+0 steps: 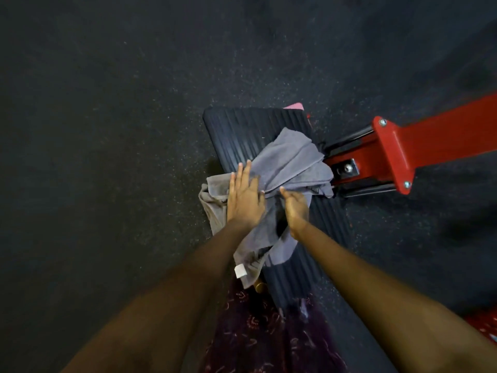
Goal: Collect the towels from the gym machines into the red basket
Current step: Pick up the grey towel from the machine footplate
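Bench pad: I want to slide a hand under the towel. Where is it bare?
The pad is bare at its far end, beyond the towel, and along the near right strip beside the right hand. The middle is crowded: towel, left hand and the red frame.

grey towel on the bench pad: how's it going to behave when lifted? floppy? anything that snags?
Likely floppy: the grey towel lies crumpled in soft folds over the ribbed bench pad, one end drooping off its edge. Probably light, so it should gather easily under the left hand and right hand. Trailing ends may drag or catch near the red frame.
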Action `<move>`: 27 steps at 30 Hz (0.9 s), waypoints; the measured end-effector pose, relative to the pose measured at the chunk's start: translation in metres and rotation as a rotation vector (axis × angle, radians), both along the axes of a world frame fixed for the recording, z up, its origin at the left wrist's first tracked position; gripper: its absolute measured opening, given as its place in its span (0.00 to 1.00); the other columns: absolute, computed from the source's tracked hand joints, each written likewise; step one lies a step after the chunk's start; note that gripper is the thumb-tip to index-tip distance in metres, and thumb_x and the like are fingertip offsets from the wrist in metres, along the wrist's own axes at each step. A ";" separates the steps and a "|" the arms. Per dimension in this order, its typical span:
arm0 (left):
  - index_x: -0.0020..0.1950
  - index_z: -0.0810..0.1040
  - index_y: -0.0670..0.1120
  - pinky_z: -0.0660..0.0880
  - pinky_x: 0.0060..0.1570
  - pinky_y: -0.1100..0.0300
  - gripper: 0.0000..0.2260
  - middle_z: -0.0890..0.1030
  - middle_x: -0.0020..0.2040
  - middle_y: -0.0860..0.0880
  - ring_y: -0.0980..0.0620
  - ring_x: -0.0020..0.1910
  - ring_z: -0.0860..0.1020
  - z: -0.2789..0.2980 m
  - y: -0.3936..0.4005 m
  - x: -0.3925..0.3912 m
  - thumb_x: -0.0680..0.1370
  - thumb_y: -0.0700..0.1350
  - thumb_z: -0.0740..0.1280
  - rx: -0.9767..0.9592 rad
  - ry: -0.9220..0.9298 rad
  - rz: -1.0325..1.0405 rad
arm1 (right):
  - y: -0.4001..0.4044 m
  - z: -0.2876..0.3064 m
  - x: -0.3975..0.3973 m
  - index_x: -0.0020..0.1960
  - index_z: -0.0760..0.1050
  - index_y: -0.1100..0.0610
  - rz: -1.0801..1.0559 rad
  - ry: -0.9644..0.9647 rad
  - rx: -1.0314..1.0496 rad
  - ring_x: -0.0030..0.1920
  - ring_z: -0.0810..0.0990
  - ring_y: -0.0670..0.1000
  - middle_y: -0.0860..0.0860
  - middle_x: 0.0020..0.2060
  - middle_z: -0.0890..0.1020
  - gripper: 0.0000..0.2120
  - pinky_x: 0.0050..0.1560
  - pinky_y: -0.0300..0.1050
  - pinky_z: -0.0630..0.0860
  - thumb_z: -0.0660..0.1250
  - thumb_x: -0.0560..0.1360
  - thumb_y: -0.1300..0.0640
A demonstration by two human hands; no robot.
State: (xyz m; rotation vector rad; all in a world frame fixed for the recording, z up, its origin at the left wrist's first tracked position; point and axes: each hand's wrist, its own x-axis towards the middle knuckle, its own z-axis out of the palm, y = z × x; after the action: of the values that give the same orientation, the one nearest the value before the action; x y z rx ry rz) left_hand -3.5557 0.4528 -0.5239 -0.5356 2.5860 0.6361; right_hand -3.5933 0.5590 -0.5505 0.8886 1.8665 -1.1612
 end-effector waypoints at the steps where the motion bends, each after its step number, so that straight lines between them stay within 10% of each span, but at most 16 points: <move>1: 0.77 0.54 0.43 0.37 0.75 0.53 0.26 0.42 0.79 0.44 0.46 0.78 0.40 -0.005 -0.003 -0.005 0.81 0.47 0.56 -0.080 -0.023 -0.054 | 0.000 -0.006 -0.004 0.63 0.75 0.59 0.042 0.032 0.108 0.69 0.68 0.58 0.54 0.69 0.69 0.25 0.70 0.52 0.65 0.66 0.74 0.43; 4: 0.78 0.43 0.42 0.37 0.75 0.51 0.32 0.39 0.78 0.42 0.44 0.77 0.38 -0.023 -0.005 -0.014 0.81 0.52 0.56 -0.113 -0.193 -0.107 | -0.003 -0.011 -0.011 0.76 0.57 0.58 -0.052 -0.147 0.237 0.76 0.53 0.61 0.58 0.76 0.54 0.50 0.74 0.60 0.54 0.71 0.64 0.34; 6: 0.78 0.40 0.43 0.37 0.75 0.51 0.33 0.39 0.78 0.42 0.44 0.77 0.38 -0.032 -0.001 -0.010 0.81 0.53 0.55 -0.092 -0.261 -0.128 | 0.000 -0.050 -0.004 0.75 0.58 0.56 -0.152 -0.245 0.007 0.73 0.62 0.61 0.59 0.74 0.60 0.56 0.72 0.61 0.62 0.70 0.57 0.27; 10: 0.78 0.42 0.43 0.40 0.76 0.52 0.32 0.42 0.79 0.43 0.44 0.78 0.42 -0.036 0.008 0.003 0.81 0.53 0.55 -0.110 -0.201 -0.141 | 0.064 -0.294 0.049 0.69 0.63 0.38 -0.160 -0.164 -0.072 0.69 0.71 0.54 0.46 0.70 0.71 0.54 0.68 0.66 0.63 0.64 0.46 0.17; 15: 0.76 0.58 0.42 0.55 0.74 0.52 0.25 0.60 0.75 0.42 0.43 0.75 0.57 -0.032 0.008 -0.005 0.81 0.50 0.58 0.023 -0.115 0.012 | -0.014 -0.038 -0.003 0.71 0.63 0.58 -0.315 -0.040 0.043 0.60 0.76 0.56 0.54 0.60 0.75 0.47 0.64 0.56 0.73 0.76 0.60 0.39; 21: 0.63 0.70 0.39 0.71 0.60 0.52 0.14 0.73 0.61 0.39 0.41 0.60 0.74 -0.012 0.013 -0.005 0.79 0.44 0.63 0.417 -0.048 0.685 | -0.020 -0.007 -0.011 0.51 0.79 0.64 -0.317 -0.254 -0.238 0.40 0.82 0.56 0.58 0.48 0.83 0.17 0.38 0.47 0.80 0.74 0.66 0.56; 27: 0.67 0.70 0.43 0.72 0.63 0.52 0.23 0.77 0.59 0.43 0.45 0.58 0.76 0.040 0.014 0.011 0.77 0.55 0.64 0.664 -0.166 0.945 | 0.006 0.065 -0.002 0.56 0.79 0.64 -0.250 -0.256 -0.438 0.45 0.82 0.57 0.59 0.48 0.84 0.16 0.43 0.46 0.80 0.70 0.68 0.61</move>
State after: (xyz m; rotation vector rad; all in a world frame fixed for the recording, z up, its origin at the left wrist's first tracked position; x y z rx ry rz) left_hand -3.5452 0.4671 -0.4838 -1.4692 1.6771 1.5644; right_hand -3.5954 0.5651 -0.4856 0.9786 1.2543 -1.4593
